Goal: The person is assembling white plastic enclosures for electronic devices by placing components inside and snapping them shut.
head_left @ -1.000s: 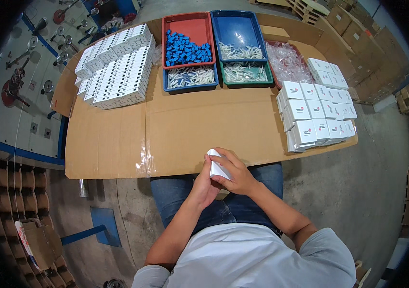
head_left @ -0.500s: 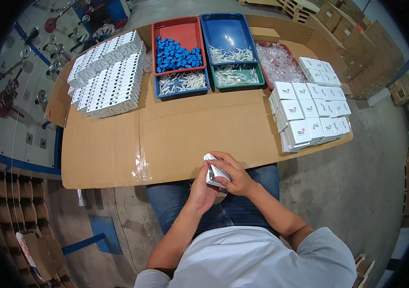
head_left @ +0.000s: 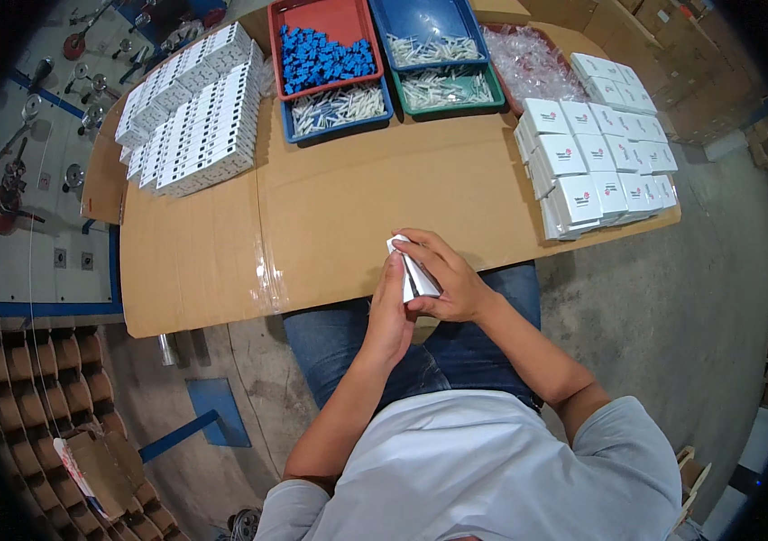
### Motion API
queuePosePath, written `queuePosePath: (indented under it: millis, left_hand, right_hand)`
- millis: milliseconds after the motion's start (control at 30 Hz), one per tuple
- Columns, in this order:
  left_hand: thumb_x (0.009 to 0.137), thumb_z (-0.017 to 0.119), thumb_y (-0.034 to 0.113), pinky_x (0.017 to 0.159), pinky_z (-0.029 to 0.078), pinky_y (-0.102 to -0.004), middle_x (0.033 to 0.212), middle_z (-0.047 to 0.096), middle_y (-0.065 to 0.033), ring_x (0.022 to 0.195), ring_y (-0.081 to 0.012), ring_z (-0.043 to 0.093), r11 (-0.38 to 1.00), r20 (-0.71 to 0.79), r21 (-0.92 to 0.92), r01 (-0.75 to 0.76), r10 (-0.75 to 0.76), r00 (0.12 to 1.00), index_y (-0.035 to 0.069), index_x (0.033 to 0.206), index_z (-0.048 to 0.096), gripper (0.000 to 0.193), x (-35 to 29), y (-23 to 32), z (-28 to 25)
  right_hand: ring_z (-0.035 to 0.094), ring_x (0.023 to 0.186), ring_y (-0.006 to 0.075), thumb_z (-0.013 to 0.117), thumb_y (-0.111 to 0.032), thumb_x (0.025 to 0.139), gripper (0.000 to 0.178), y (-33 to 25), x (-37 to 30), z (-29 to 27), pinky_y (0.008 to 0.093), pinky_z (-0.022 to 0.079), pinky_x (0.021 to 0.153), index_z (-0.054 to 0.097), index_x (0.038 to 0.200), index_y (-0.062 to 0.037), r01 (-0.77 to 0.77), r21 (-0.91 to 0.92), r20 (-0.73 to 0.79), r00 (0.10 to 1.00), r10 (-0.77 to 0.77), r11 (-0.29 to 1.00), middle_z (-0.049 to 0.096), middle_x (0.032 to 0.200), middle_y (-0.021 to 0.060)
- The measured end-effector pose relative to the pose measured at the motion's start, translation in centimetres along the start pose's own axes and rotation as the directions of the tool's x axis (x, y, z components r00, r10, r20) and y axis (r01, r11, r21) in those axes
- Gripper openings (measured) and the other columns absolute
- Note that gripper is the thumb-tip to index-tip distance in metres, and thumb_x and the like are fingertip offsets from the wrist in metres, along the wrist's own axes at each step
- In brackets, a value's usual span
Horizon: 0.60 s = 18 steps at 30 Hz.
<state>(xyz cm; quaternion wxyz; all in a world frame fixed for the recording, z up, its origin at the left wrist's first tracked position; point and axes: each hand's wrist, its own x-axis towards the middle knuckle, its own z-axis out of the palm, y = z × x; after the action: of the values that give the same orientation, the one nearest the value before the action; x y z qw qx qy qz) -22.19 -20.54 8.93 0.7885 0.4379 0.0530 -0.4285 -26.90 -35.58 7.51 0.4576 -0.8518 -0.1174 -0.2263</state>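
A small white box (head_left: 425, 287) is held in front of me at the near edge of the cardboard-covered table (head_left: 357, 194), above my lap. My left hand (head_left: 387, 317) is closed along its left side. My right hand (head_left: 460, 284) wraps over the top and right side, with the thumb at the near end. A dark narrow gap runs along the box between its white faces. My fingers hide part of the box, and what is inside cannot be made out.
Stacked white boxes (head_left: 602, 153) stand on the right, and white units with dark squares (head_left: 199, 117) on the left. At the back are a red tray (head_left: 322, 13) of blue pieces, blue (head_left: 424, 20) and green (head_left: 458, 109) trays of pale plugs, and clear plastic bags (head_left: 535, 65).
The whole view has shifted, so the table sits higher in the picture. Both hands still hold the white box; it has turned slightly and its dark gap shows differently.
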Motion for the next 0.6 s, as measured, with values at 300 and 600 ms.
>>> queuePosePath:
  millis: [300,600]
  left_hand:
    - [0.111,0.047,0.043,0.091,0.052,-0.0348,0.115,0.066,-0.0039,0.104,-0.0143,0.064,0.997,0.017,-0.07,0.028,-0.027,0.999,0.009,0.132,0.058,0.042,-0.1,-0.3,-0.1]
    - [0.11,0.046,0.045,0.095,0.053,-0.0372,0.12,0.065,-0.0067,0.11,-0.0187,0.064,0.998,0.034,-0.008,-0.054,0.055,0.998,0.007,0.135,0.055,0.046,-1.5,0.2,0.8]
  right_hand:
    - [0.06,0.121,0.0407,0.053,-0.057,0.103,0.071,-0.1,-0.7,0.4,0.0438,0.049,0.103,0.06,0.136,0.0047,-0.045,0.149,-0.064,0.996,0.055,0.988,0.053,0.138,0.0287]
    - [0.062,0.12,0.042,0.049,-0.055,0.105,0.067,-0.4,-0.7,0.4,0.0445,0.05,0.101,0.061,0.133,0.0043,0.047,0.142,-0.154,0.988,-0.024,0.989,0.057,0.135,0.0319]
